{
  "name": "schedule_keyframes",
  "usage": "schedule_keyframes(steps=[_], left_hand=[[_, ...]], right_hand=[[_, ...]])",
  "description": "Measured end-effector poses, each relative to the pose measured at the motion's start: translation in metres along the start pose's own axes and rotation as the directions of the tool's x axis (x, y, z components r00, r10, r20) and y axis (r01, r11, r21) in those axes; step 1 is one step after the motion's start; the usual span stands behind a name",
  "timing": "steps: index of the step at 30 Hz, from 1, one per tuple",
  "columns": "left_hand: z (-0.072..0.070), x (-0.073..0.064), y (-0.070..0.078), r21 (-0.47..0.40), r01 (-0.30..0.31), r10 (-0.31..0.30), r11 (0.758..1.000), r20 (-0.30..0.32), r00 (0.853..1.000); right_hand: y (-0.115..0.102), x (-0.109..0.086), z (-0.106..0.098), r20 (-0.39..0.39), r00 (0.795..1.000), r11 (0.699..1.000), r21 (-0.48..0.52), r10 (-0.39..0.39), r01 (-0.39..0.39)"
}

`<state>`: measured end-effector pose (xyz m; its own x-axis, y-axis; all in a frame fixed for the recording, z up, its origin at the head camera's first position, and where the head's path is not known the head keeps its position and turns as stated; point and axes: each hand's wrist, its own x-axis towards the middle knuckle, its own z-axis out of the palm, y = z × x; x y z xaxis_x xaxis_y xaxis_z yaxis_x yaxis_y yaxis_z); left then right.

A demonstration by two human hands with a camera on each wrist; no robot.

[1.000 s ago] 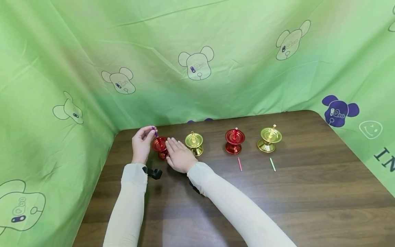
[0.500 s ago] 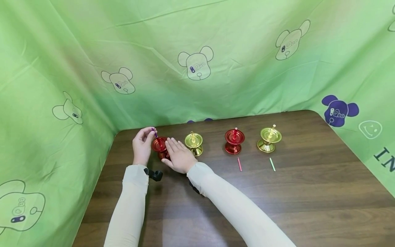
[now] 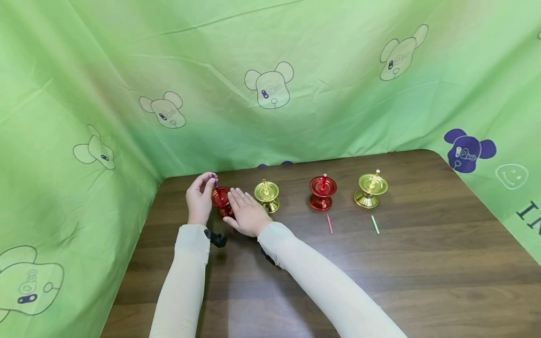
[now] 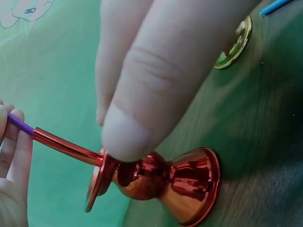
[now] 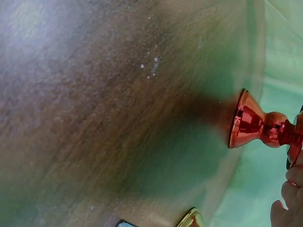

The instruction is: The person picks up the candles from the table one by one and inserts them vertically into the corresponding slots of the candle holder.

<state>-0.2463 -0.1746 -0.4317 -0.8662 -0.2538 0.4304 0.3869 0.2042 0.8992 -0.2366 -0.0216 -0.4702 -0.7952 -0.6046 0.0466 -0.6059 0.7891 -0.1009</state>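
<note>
Purple candle (image 4: 23,126) at red holder's (image 4: 189,184) tube (image 4: 66,146)

The left hand (image 3: 198,199) pinches the candle; its lower end meets the tube's top. The right hand (image 3: 250,213) touches the holder, fingers straight, close together. Rightward stand a gold holder (image 3: 266,191), second red holder (image 3: 321,202) and second gold holder (image 3: 367,199).

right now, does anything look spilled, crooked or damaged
Little stands out: the left red holder stands upright, and the pink candle and green candle look whole. Only a few pale specks break up the dark table, in the right wrist view; dust or glare, unclear.
</note>
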Motion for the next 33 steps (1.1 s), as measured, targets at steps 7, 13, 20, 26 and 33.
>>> schedule_keyframes(steps=[7, 13, 20, 26, 33], left_hand=[[0.004, 0.000, -0.016, -0.037, 0.001, -0.004, 0.999, -0.077, 0.997], [0.004, -0.002, -0.016, -0.047, -0.002, -0.003, 0.999, -0.099, 0.995], [0.005, -0.002, -0.018, -0.055, -0.017, 0.011, 0.998, -0.095, 0.995], [0.011, -0.001, -0.018, -0.029, -0.034, 0.031, 0.999, -0.097, 0.995], [0.008, -0.003, -0.019, 0.006, -0.053, 0.054, 0.999, -0.116, 0.992]], right_hand=[[0.000, -0.001, 0.004, -0.020, 1.000, 1.000, 0.013, 0.001, -0.001], [0.000, 0.000, 0.006, -0.048, 0.999, 1.000, 0.022, -0.002, 0.003], [0.001, 0.000, 0.003, -0.039, 0.999, 0.999, 0.046, 0.004, -0.003], [0.003, -0.001, 0.000, -0.020, 1.000, 0.999, 0.044, 0.021, -0.020], [0.000, -0.001, 0.001, -0.037, 0.999, 0.999, 0.033, 0.003, -0.001]])
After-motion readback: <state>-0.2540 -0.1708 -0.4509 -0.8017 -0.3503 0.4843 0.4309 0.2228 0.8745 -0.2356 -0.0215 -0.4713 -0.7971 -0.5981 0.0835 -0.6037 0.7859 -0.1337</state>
